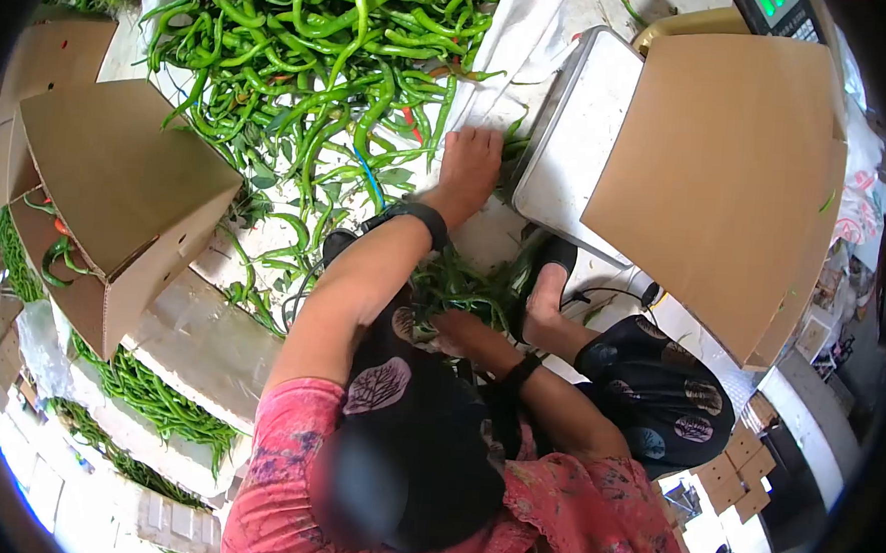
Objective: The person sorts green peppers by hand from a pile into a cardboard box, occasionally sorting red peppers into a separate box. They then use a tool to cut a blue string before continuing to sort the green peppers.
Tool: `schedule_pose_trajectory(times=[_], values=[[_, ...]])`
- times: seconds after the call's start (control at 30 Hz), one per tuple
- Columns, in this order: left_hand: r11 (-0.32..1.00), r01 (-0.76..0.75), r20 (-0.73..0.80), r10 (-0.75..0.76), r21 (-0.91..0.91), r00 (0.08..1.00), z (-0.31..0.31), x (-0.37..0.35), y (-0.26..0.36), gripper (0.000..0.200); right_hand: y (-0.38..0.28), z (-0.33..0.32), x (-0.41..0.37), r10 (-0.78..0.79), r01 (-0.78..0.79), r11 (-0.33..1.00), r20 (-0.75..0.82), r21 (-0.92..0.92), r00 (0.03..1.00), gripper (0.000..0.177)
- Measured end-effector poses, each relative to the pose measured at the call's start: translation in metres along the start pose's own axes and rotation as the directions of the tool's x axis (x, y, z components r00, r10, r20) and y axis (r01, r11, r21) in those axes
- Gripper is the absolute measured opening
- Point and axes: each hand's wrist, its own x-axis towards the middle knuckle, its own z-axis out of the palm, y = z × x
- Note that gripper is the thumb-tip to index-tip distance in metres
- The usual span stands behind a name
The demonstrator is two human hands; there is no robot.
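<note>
Long, glossy green peppers (336, 28) lie heaped left of the flat, white-topped scale (583, 129), probably for easy reach; our left hand (474, 168) is between, our right hand (457, 332) by other peppers (462, 298); we cannot tell either's grip.

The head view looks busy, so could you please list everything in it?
green peppers: many, green, mostly top centre
red peppers: few, red, among them
white sheet: one, white, beside the pile
scale: one, pale-topped, right of centre
display: one, black, green digits, top right
large carton: one, brown, over the scale
left cartons: at least two, brown, left
pale boxes: several, whitish, lower left
edge clutter: uncountable
left hand: one, bare, near the scale
right hand: one, bare, among peppers
</note>
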Motion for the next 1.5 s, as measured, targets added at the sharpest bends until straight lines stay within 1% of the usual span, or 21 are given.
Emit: schedule_pose_trajectory(times=[0.07,0.13,0.23,0.27,0.33,0.43,0.5,0.57,0.73,0.83,0.87,0.9,0.93,0.97,1.03,1.07,1.13,1.2,1.3,1.43,1.5], values=[[0.999,-0.005,0.055,0.003,0.038,0.999,0.000,0.001,0.002,0.035,-0.005,-0.003,0.000,0.030,-0.031,0.999,-0.099,-0.016,0.995,0.027],[0.998,0.041,0.042,-0.039,-0.047,0.998,-0.010,0.000,0.005,0.027,-0.008,-0.012,0.023,0.314,-0.255,0.915,0.156,-0.312,0.937,0.028],[0.992,-0.099,0.039,0.096,0.073,0.995,0.004,-0.017,-0.014,0.033,-0.044,-0.067,0.044,0.442,-0.420,0.891,0.116,-0.175,0.890,0.028],[0.983,-0.173,-0.085,0.178,0.062,0.980,0.004,-0.021,-0.012,0.037,-0.045,-0.071,0.048,0.430,-0.407,0.896,0.118,-0.180,0.895,0.028],[0.990,-0.138,-0.055,0.139,0.023,0.989,-0.008,-0.023,-0.001,0.038,-0.045,-0.077,0.051,0.393,-0.403,0.907,-0.099,-0.124,0.914,0.030],[0.998,-0.060,-0.119,0.064,0.038,0.991,0.000,-0.025,-0.002,0.040,-0.043,-0.080,0.058,0.381,-0.391,0.914,-0.103,-0.110,0.919,0.029],[0.979,-0.085,0.093,0.069,0.187,0.993,0.002,-0.023,-0.005,0.042,-0.050,-0.080,0.059,0.389,-0.395,0.907,-0.070,-0.146,0.919,0.028],[0.975,-0.072,0.045,0.063,0.211,0.997,0.002,-0.032,-0.005,0.039,-0.060,-0.084,0.053,0.417,-0.421,0.892,-0.059,-0.166,0.907,0.027],[0.930,0.313,0.351,-0.232,-0.194,0.907,-0.082,-0.077,-0.003,0.038,-0.049,-0.086,0.047,0.478,-0.395,0.846,0.179,-0.359,0.860,0.020],[0.849,0.343,0.224,-0.272,-0.401,0.936,-0.143,-0.117,-0.023,0.033,-0.044,-0.092,0.049,0.472,-0.391,0.816,0.101,-0.425,0.876,0.018],[0.829,0.262,0.111,-0.239,-0.494,0.965,-0.147,-0.129,-0.040,0.030,-0.043,-0.092,0.053,0.470,-0.389,0.819,0.107,-0.421,0.876,0.018],[0.746,0.153,0.026,-0.179,-0.648,0.984,-0.159,-0.136,-0.059,0.026,-0.042,-0.093,0.058,0.449,-0.408,0.840,0.035,-0.357,0.893,0.019],[0.567,0.309,0.065,-0.408,-0.764,0.911,-0.173,-0.143,-0.063,0.022,-0.040,-0.096,0.064,0.430,-0.423,0.858,-0.044,-0.291,0.902,0.020],[0.523,0.428,0.133,-0.508,-0.737,0.851,-0.178,-0.150,-0.082,0.018,-0.037,-0.097,0.071,0.431,-0.425,0.857,-0.046,-0.290,0.901,0.020],[0.355,0.472,0.168,-0.628,-0.807,0.760,-0.184,-0.149,-0.108,0.017,-0.032,-0.095,0.092,0.213,-0.255,0.964,-0.356,-0.075,0.910,0.020],[0.507,0.470,0.041,-0.647,-0.722,0.761,-0.174,-0.149,-0.126,0.020,-0.033,-0.097,0.104,0.212,-0.254,0.964,-0.356,-0.075,0.910,0.020],[0.709,0.423,-0.209,-0.618,-0.564,0.758,-0.141,-0.140,-0.154,0.026,-0.034,-0.104,0.132,0.034,-0.048,0.999,-0.610,-0.007,0.791,0.023],[0.826,0.335,-0.322,-0.503,-0.454,0.802,-0.115,-0.126,-0.171,0.034,-0.034,-0.110,0.164,0.138,-0.052,0.987,-0.651,0.150,0.746,0.026],[0.863,0.492,-0.330,-0.500,-0.112,0.801,-0.102,-0.105,-0.167,0.049,-0.050,-0.143,0.200,0.354,-0.078,0.898,-0.606,0.433,0.712,0.027],[0.844,0.520,-0.453,-0.518,-0.133,0.725,-0.093,-0.100,-0.164,0.056,-0.049,-0.166,0.236,0.564,-0.138,0.667,-0.375,0.732,0.736,0.024],[0.664,0.638,-0.154,-0.730,-0.390,0.666,-0.098,-0.109,-0.165,0.053,-0.039,-0.167,0.246,0.545,-0.117,0.630,-0.329,0.768,0.771,0.028]])
